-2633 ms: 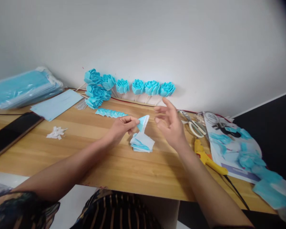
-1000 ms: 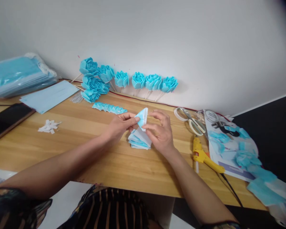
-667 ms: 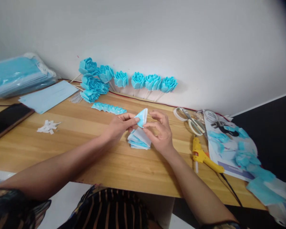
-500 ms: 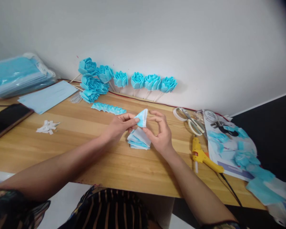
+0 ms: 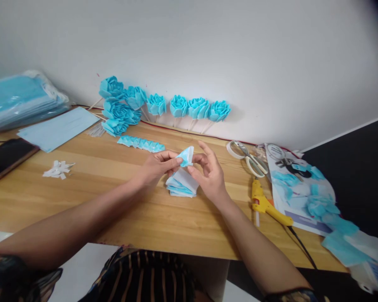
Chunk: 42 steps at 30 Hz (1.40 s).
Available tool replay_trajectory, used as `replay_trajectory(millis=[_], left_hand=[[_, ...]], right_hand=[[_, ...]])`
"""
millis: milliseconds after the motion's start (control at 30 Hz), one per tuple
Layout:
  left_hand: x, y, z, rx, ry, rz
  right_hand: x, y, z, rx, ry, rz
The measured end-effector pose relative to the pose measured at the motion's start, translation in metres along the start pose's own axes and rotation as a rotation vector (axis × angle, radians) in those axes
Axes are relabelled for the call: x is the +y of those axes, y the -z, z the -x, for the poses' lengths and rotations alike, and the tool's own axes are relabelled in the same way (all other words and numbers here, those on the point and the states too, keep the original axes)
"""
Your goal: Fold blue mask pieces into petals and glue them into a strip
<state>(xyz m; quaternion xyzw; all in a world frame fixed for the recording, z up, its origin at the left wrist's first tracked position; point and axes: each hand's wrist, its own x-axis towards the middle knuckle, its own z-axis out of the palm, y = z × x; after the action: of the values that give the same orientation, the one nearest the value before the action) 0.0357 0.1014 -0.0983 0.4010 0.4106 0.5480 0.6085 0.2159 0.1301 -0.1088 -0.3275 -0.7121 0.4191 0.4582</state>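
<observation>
A small folded blue and white piece [image 5: 186, 157] is pinched in my left hand [image 5: 159, 167], between thumb and fingers. On its other side, the thumb and bent fingers of my right hand [image 5: 209, 173] close on the white lower edge, while the index finger points up. Just below the hands lies a stack of blue and white pieces [image 5: 182, 184], partly hidden by them. Behind my left hand is a row of folded blue pieces [image 5: 140, 143].
Blue flowers [image 5: 179, 106] on sticks lean by the wall. To the right are scissors [image 5: 254, 163], a yellow glue gun [image 5: 266, 204] and a sheet with blue scraps. At left are a phone [image 5: 9, 157], white strips [image 5: 58, 169], a blue sheet [image 5: 59, 128] and a plastic bag [image 5: 22, 100].
My right hand's fingers have bent in onto the piece's edge, and its index finger has lifted. The piece has tilted slightly. The whole view has shifted a little.
</observation>
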Motion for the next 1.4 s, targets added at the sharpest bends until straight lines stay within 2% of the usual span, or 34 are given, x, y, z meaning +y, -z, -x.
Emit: replay_trajectory(millis=[500, 833, 1200, 1400], left_hand=[[-0.0013, 0.0002, 0.0011, -0.007, 0.038, -0.031], [0.0048, -0.003, 0.0033, -0.008, -0.038, -0.13], [0.0042, -0.0028, 0.0013, -0.048, 0.056, -0.097], [0.0023, -0.0007, 0.0013, -0.128, 0.054, -0.164]], right_hand=[[0.0042, 0.0004, -0.0005, -0.018, -0.028, -0.054], [0.0046, 0.0004, 0.0003, 0.011, 0.007, -0.075], [0.0038, 0.0008, 0.0006, 0.022, 0.052, -0.056], [0.0046, 0.0014, 0.001, 0.022, 0.064, -0.057]])
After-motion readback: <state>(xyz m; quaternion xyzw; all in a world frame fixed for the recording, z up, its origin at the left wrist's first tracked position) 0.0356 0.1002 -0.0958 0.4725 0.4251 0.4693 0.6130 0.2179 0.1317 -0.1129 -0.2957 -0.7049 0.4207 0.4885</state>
